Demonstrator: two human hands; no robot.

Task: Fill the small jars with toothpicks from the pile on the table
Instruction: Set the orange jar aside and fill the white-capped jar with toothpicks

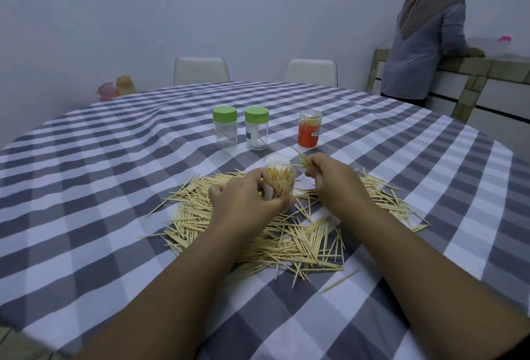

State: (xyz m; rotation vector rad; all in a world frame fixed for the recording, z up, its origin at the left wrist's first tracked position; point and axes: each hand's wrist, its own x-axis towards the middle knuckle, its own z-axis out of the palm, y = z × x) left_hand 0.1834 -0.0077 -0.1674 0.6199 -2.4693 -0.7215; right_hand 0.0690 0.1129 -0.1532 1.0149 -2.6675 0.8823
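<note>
Both hands curl: left hand (246, 196) hides jar (279, 180) base, right hand (329, 178) pinches toothpicks (304, 161) (count unclear).

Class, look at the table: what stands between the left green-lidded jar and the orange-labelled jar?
In the head view, a second green-lidded jar stands between the left one and the orange-labelled jar.

Checked tablecloth (114, 187) covering round table, grey and white squares. Two pale chairs standing behind tablecloth's far edge: one (201, 71) left of centre, other (311, 72) to its right. Pink tub (107, 91) and orange container (125, 85) sitting beyond tablecloth's far left edge. Person (424, 35) standing past tablecloth's far right, leaning on tiled counter (473, 68). Pink-lidded clear box (500, 44) sitting on counter.
</note>
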